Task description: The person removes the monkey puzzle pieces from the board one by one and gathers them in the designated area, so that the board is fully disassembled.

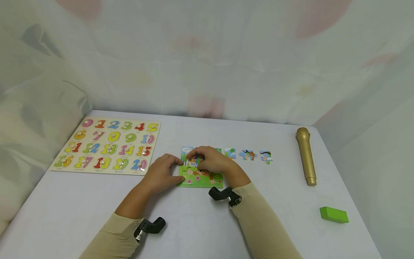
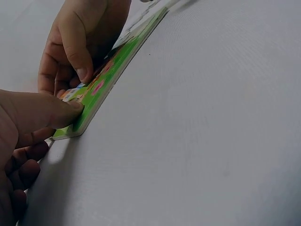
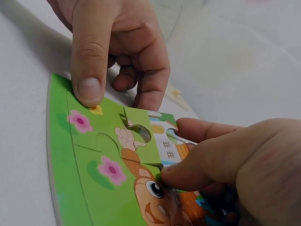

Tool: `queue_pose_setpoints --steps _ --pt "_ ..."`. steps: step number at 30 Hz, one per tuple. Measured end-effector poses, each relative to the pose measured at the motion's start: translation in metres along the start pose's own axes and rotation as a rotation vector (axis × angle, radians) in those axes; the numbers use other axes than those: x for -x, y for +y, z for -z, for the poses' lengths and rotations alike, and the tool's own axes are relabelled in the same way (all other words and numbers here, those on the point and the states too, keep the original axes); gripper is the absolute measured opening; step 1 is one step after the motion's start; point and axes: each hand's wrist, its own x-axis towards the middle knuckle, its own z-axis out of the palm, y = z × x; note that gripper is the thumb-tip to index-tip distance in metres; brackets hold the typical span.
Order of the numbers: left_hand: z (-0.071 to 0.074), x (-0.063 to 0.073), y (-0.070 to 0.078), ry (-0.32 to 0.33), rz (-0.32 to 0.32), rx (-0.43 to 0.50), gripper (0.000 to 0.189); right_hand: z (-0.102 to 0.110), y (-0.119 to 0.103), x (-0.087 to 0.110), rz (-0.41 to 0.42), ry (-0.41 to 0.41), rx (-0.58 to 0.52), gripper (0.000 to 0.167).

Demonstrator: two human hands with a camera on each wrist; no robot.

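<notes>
A jigsaw puzzle board with a green border and a cartoon monkey lies at mid-table. My left hand holds its left side, the thumb on the near-left corner and the fingers at the edge. My right hand pinches a puzzle piece showing a house, between thumb and index finger. In the right wrist view this piece is slightly raised over the left part of the board, overlapping its surroundings. The right hand hides part of the board in the head view.
Loose puzzle pieces lie right of the board, including a deer piece and a branch piece. A number board is at the left. Toward the right are a gold microphone and a green block. Curtains stand behind the table.
</notes>
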Motion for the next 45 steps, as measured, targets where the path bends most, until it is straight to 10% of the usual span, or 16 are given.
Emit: queue_pose_setpoints --steps 30,45 --pt "-0.004 0.000 0.003 0.038 -0.055 -0.122 0.053 -0.005 0.002 0.001 0.021 0.069 0.127 0.029" --pt "-0.002 0.002 0.005 0.043 -0.058 -0.111 0.056 0.007 -0.007 0.002 -0.030 0.009 -0.071 0.018"
